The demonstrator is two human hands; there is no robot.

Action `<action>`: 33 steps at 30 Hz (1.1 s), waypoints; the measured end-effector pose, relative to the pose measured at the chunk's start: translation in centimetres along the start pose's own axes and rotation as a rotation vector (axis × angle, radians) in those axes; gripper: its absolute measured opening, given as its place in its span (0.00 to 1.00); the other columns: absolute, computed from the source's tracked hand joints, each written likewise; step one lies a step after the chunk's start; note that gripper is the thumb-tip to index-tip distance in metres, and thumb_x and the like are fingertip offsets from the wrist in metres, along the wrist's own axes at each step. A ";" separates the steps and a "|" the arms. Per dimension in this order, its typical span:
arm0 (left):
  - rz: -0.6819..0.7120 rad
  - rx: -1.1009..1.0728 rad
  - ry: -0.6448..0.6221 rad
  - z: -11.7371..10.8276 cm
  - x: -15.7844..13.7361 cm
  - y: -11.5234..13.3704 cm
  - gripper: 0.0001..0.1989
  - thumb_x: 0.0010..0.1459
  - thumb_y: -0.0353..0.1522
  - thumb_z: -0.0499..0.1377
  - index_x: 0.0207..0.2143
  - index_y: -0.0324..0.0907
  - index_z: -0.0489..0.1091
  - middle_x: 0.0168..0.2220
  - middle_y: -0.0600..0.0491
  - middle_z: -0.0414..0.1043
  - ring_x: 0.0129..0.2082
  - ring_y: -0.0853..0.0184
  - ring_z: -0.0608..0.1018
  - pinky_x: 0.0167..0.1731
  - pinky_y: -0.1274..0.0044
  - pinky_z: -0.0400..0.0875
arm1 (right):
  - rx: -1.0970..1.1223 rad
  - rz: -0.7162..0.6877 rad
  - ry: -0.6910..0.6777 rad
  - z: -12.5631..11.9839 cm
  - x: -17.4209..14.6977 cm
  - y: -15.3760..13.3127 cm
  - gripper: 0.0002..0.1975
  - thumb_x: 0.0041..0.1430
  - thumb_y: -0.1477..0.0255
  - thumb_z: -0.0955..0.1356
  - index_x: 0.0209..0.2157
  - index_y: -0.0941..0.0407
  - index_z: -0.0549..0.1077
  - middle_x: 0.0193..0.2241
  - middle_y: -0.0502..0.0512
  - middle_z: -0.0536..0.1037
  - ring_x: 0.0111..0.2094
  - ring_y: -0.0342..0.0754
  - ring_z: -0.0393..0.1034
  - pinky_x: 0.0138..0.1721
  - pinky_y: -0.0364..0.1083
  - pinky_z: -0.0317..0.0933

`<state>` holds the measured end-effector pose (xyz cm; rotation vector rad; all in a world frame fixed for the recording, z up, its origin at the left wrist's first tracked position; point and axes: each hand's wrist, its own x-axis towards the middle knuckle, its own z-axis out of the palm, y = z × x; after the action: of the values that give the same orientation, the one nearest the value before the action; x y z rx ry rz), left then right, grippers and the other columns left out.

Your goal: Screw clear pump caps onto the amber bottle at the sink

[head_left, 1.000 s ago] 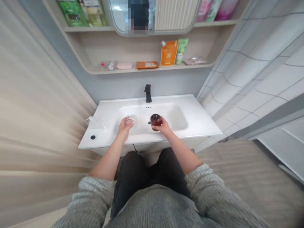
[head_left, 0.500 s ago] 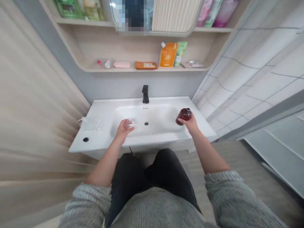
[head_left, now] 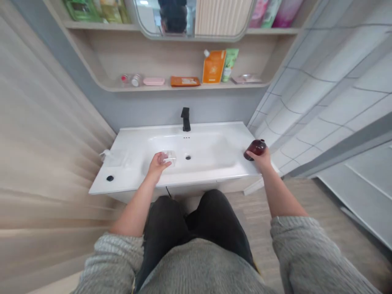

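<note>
My left hand (head_left: 157, 165) is closed around a small clear container (head_left: 170, 158), held over the left part of the white sink (head_left: 211, 163). On the right, my right hand (head_left: 261, 158) grips a dark reddish-brown bottle (head_left: 255, 149) with an uncapped neck. The bottle is at the right side of the washbasin counter; whether its base touches the surface I cannot tell. Between the hands lies the drain (head_left: 188, 157), with a black faucet (head_left: 185, 119) behind it.
A black round cap (head_left: 110, 178) and a crumpled clear plastic piece (head_left: 114, 158) lie on the counter's left. Above runs a shelf (head_left: 147, 87) with an orange pouch (head_left: 213, 67), a green tube (head_left: 229, 65), an orange packet (head_left: 185, 81) and a pink case (head_left: 154, 81).
My right hand has moved right with the bottle, from over the sink's right edge to the counter's right side. My left hand keeps the clear container over the sink. The view shifted slightly.
</note>
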<state>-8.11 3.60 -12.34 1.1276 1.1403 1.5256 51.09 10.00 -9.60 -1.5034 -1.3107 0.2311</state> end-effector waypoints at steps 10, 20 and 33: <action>0.103 0.123 0.011 1.9 -1.1 1.1 0.35 0.51 0.54 0.78 0.51 0.48 0.69 0.51 0.47 0.81 0.55 0.53 0.83 0.62 0.57 0.74 | 0.005 -0.345 -0.223 4.3 -12.8 -12.9 0.29 0.70 0.49 0.74 0.63 0.50 0.76 0.58 0.67 0.81 0.63 0.70 0.74 0.68 0.73 0.67; 0.202 0.233 -0.141 6.9 -7.6 2.7 0.39 0.58 0.45 0.78 0.68 0.48 0.72 0.70 0.38 0.71 0.70 0.46 0.76 0.70 0.54 0.71 | 0.720 -0.054 -0.977 17.3 -16.5 -21.5 0.53 0.47 0.46 0.86 0.72 0.44 0.73 0.64 0.62 0.79 0.62 0.66 0.78 0.61 0.62 0.76; -0.013 1.299 0.292 -12.1 -0.9 10.8 0.11 0.58 0.34 0.67 0.43 0.42 0.75 0.47 0.34 0.78 0.55 0.36 0.81 0.62 0.50 0.70 | 0.602 0.185 -0.638 19.2 -16.0 -16.3 0.40 0.42 0.51 0.85 0.55 0.47 0.74 0.53 0.58 0.82 0.57 0.63 0.78 0.53 0.59 0.76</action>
<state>-21.19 -1.14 -3.91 1.6813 2.4746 0.8268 21.76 5.22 -12.05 -1.0499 -1.4027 1.1920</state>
